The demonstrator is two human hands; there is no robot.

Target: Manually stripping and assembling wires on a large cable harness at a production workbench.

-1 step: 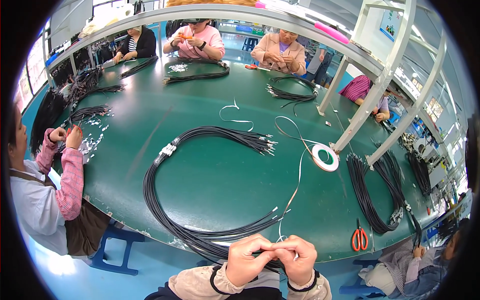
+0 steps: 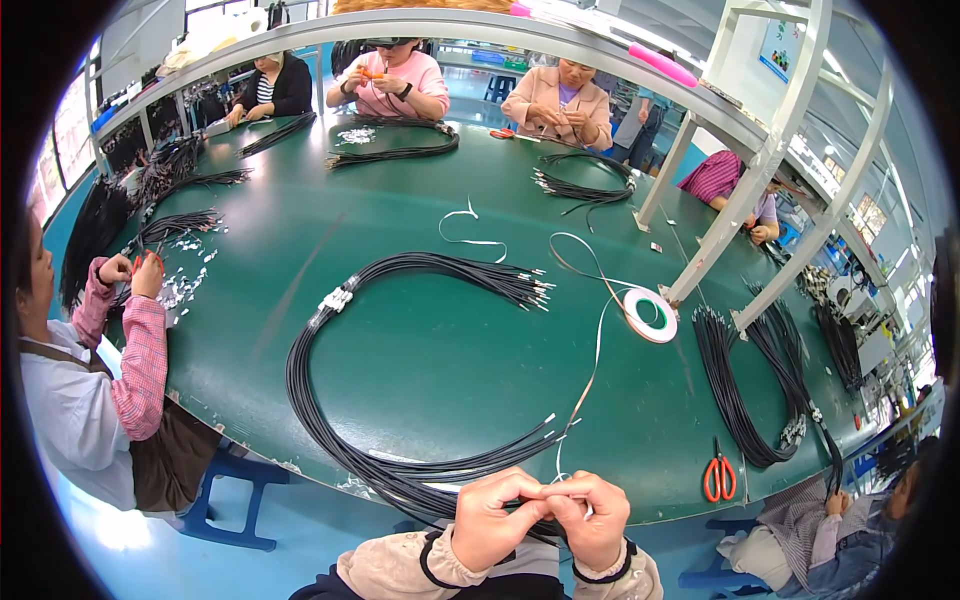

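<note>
Left hand (image 2: pixel 492 518) and right hand (image 2: pixel 592 515) meet at the near edge of the green surface (image 2: pixel 400 350), both pinching one thin wire end (image 2: pixel 553 487) of the looped black cable bundle (image 2: pixel 330 400). Red scissors (image 2: pixel 717 478) lie to the right.

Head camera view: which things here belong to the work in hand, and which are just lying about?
In use:
left hand
right hand
black cable bundle
tape roll, its strip running to the hands

Lying about:
red scissors
second cable bundle
loose white strip
</note>
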